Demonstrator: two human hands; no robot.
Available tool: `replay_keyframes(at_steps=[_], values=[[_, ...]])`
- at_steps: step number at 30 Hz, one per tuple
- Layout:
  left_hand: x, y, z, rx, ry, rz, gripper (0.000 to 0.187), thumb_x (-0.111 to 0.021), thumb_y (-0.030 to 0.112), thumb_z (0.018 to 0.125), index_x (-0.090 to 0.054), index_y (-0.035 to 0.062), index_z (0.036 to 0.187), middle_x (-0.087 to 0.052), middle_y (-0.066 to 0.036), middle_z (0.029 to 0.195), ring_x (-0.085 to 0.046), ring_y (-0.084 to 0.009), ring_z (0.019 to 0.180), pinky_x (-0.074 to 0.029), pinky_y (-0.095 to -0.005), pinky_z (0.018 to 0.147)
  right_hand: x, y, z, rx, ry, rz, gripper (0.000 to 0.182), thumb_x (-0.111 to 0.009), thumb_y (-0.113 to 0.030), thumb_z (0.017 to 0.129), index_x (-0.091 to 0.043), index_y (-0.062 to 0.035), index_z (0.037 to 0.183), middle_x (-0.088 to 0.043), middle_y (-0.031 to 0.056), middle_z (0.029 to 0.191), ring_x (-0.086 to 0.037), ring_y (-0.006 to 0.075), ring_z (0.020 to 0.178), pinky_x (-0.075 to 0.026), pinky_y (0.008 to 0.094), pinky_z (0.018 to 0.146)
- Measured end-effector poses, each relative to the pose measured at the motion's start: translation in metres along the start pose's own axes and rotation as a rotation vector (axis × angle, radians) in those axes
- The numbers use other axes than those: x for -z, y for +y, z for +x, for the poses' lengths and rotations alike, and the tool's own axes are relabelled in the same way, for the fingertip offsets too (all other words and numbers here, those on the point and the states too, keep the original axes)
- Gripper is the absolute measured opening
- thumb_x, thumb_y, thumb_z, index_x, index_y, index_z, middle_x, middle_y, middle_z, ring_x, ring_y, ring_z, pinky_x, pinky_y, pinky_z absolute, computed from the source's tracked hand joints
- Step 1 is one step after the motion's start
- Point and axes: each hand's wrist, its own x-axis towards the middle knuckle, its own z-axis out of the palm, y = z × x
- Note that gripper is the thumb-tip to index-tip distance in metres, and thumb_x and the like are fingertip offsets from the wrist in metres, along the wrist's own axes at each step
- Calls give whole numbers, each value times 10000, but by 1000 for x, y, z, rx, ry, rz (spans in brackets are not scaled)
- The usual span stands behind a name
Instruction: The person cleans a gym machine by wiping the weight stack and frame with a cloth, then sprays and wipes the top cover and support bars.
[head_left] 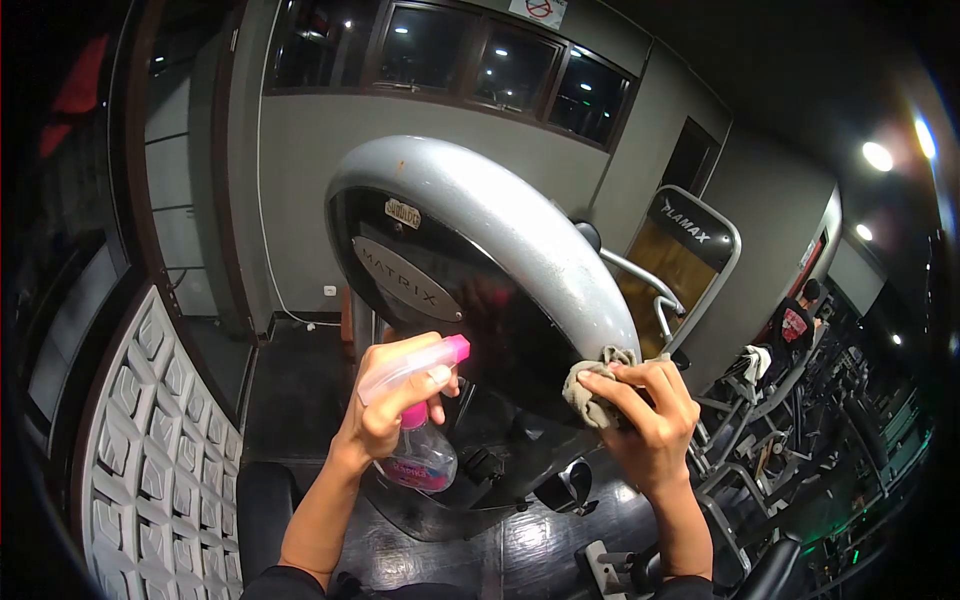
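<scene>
My left hand [385, 400] is wrapped around the neck of a clear spray bottle [422, 462] with a pink-and-clear trigger head. Its nozzle points up and right, toward the dark panel of a gym machine [490, 330]. In my right hand [650, 405] is a crumpled grey-beige cloth [592, 393], pinched between fingers and thumb. The cloth rests against the lower right end of the machine's silver curved frame [480, 185]. An oval MATRIX plate [408, 277] and a small worn sticker [402, 213] show on the dark panel.
A white patterned panel [160, 450] stands at the left. Behind the machine, to the right, is a PLAMAX unit [690, 235]. Farther right, a person in a dark top [797, 320] is among more gym equipment. A metal foot piece [610, 568] sits on the dark floor [540, 540].
</scene>
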Motion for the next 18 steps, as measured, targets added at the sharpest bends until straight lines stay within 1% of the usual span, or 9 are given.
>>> replay_keyframes(at_steps=[3,5,8,9,11,13,15,17,18], values=[[4,3,-5,-10,-1,1,404,-576,343,797,-619,-58,809,-604,-94,723,-583,-148,554,-447,-259,522,-5,-8,21,-19,46,20,421,-803,-58,571,-761,-161,976,-642,50,867,-624,235,775,-516,338,683],[5,6,-9,-20,-23,-2,398,-584,340,792,-623,-57,804,-607,-94,724,-582,-144,552,-445,-257,522,-14,-13,57,30,62,-27,439,-803,-97,596,-717,-205,1012,-630,-21,921,-604,185,814,-518,316,613],[7,9,-13,-38,-42,7,387,-593,330,784,-629,-55,793,-614,-98,729,-579,-140,544,-443,-255,522,-26,-28,76,34,75,-77,354,-767,-124,632,-698,-196,972,-591,-21,880,-589,178,807,-506,310,583],[7,9,-14,-36,-49,18,381,-594,324,781,-632,-55,789,-618,-102,732,-576,-140,538,-445,-255,523,-32,-30,72,74,97,-157,303,-749,-153,666,-693,-192,961,-571,-26,868,-583,178,800,-498,295,562],[8,8,-16,-32,-48,2,372,-599,313,776,-634,-57,784,-623,-109,734,-575,-141,533,-447,-254,525,-30,-32,56,112,17,-198,301,-738,-183,684,-694,-191,981,-572,-31,881,-575,169,790,-485,272,545],[11,2,-17,-52,-55,-8,367,-602,308,771,-635,-58,785,-621,-109,728,-579,-143,537,-448,-254,525,-23,-25,33,195,-42,-230,368,-736,-193,679,-724,-209,1046,-586,-46,911,-564,149,764,-475,252,533],[13,-2,-18,-44,-63,-15,368,-601,309,771,-637,-57,786,-620,-108,725,-579,-143,537,-448,-255,524,-10,-20,13,182,-121,-233,366,-741,-183,674,-735,-213,1039,-585,-48,875,-568,150,753,-475,252,533],[17,-4,-17,-38,-68,-17,369,-601,309,771,-639,-57,788,-619,-107,722,-579,-143,537,-448,-256,523,5,-14,2,109,-172,-220,368,-751,-170,672,-738,-216,1037,-595,-41,842,-577,154,747,-507,260,581],[18,-5,-17,-34,-82,-5,371,-600,312,772,-641,-57,789,-620,-106,723,-579,-142,538,-449,-256,523,9,-9,2,109,-173,-204,388,-769,-166,664,-738,-220,1047,-606,-34,826,-585,165,743,-550,299,658]])
